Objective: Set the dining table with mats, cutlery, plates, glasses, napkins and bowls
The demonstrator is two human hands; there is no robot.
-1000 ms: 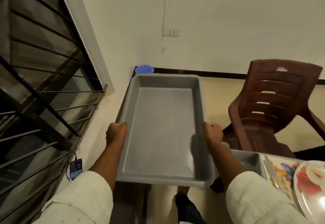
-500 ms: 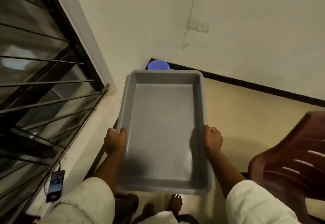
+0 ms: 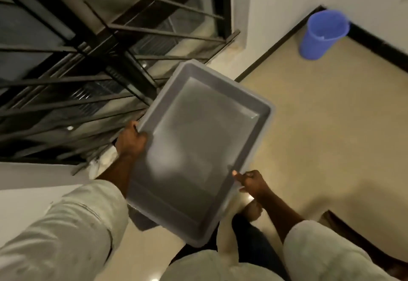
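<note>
I hold an empty grey plastic tray [image 3: 198, 148] above the floor, turned diagonally with its far end toward the window. My left hand [image 3: 130, 140] grips the tray's left rim, thumb over the edge. On the right rim, my right hand [image 3: 250, 181] has its thumb at the edge and its fingers curled beneath. No mats, cutlery, plates or glasses are in view.
A black metal window grille [image 3: 88, 71] fills the upper left above a white sill. A blue plastic bin [image 3: 320, 33] stands on the beige floor in the far right corner. My feet [image 3: 251, 211] show below the tray. A dark edge [image 3: 357, 238] lies at lower right.
The view has swung left and down, away from the chair and table. The tray now points diagonally toward the window, and the blue bin has shifted to the upper right.
</note>
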